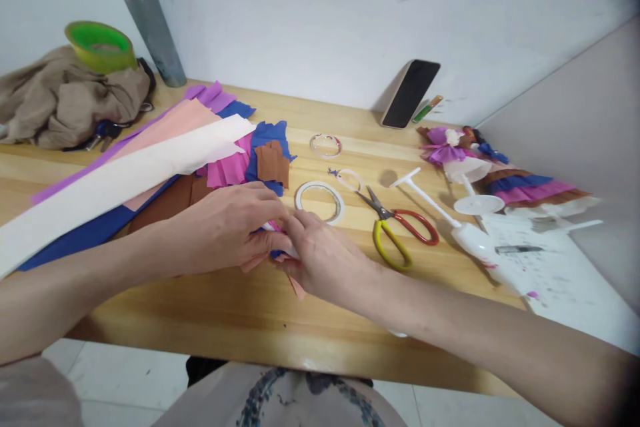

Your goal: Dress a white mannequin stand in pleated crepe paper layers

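Observation:
Over the front middle of the table, my left hand [235, 223] and my right hand [323, 257] meet, both closed on a small bundle of crepe paper [297, 287]. Peach, blue, pink and white bits of it peek out between the fingers; most of it is hidden. Just beyond my right hand lies a white roll of tape [339, 203]. Scissors [384, 213] with one red and one yellow handle rest to its right, blades apart. Beyond my left hand are cut crepe paper pieces in pink [229, 165], blue [270, 137] and brown [273, 165].
Long crepe paper strips [125, 170] cover the left side. Behind them stand a grey flask [155, 33] and a green-yellow tape roll [100, 47] on brown cloth [75, 97]. A phone [413, 93] leans on the wall. White plastic stands [430, 197] and ruffled paper work [535, 187] lie right.

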Demonstrator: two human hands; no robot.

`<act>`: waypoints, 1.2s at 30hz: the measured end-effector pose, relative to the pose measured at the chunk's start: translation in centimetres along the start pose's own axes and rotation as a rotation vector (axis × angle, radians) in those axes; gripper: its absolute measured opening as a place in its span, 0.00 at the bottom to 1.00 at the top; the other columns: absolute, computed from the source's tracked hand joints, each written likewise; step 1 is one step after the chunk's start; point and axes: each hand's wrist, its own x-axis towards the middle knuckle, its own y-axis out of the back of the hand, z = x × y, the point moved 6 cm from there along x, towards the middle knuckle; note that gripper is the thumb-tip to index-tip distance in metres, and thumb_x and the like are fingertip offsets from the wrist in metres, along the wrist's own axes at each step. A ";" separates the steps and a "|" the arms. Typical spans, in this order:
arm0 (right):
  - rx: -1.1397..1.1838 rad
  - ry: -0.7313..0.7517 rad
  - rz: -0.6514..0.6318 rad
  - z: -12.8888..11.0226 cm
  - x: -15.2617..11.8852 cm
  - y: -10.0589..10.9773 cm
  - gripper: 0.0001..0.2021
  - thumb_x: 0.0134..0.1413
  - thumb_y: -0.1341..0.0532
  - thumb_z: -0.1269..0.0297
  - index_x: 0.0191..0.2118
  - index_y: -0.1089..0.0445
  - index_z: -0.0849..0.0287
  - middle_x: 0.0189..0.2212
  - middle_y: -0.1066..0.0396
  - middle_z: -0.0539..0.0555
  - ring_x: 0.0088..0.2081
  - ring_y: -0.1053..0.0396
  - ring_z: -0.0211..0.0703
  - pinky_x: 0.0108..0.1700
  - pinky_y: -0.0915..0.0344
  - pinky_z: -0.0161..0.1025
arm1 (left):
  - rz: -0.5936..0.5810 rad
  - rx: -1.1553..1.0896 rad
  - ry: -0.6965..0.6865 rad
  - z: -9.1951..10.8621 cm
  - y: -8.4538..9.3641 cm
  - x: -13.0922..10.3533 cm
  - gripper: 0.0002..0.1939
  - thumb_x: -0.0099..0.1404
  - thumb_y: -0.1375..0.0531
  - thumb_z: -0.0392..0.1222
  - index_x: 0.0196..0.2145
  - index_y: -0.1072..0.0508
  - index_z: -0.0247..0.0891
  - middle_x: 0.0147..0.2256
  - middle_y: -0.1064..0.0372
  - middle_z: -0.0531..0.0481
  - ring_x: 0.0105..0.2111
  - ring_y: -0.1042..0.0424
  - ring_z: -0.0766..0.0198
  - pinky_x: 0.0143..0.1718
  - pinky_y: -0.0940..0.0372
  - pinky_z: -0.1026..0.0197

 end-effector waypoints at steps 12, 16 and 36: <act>0.194 0.019 0.043 0.2 -1.6 1.2 0.18 0.57 0.37 0.66 0.53 0.33 0.60 0.49 0.30 0.63 0.46 0.28 0.54 0.47 0.31 0.49 | 0.016 0.067 -0.037 -1.2 -2.3 -3.4 0.11 0.69 0.41 0.41 0.48 0.30 0.39 0.58 0.34 0.41 0.60 0.37 0.51 0.61 0.39 0.51; 0.283 0.005 0.056 0.7 -2.2 1.7 0.16 0.59 0.39 0.65 0.52 0.31 0.60 0.49 0.29 0.63 0.48 0.28 0.55 0.49 0.32 0.51 | 0.053 0.037 -0.023 -1.1 -2.1 -3.6 0.10 0.69 0.42 0.40 0.47 0.28 0.39 0.57 0.33 0.41 0.59 0.34 0.51 0.60 0.37 0.51; 0.093 0.128 0.058 8.1 -0.6 2.8 0.06 0.53 0.37 0.77 0.35 0.26 0.61 0.37 0.28 0.55 0.36 0.30 0.42 0.39 0.38 0.38 | 0.079 0.268 -0.055 -0.1 0.1 -4.3 0.22 0.63 0.38 0.40 0.56 0.29 0.40 0.60 0.32 0.42 0.57 0.31 0.49 0.58 0.34 0.49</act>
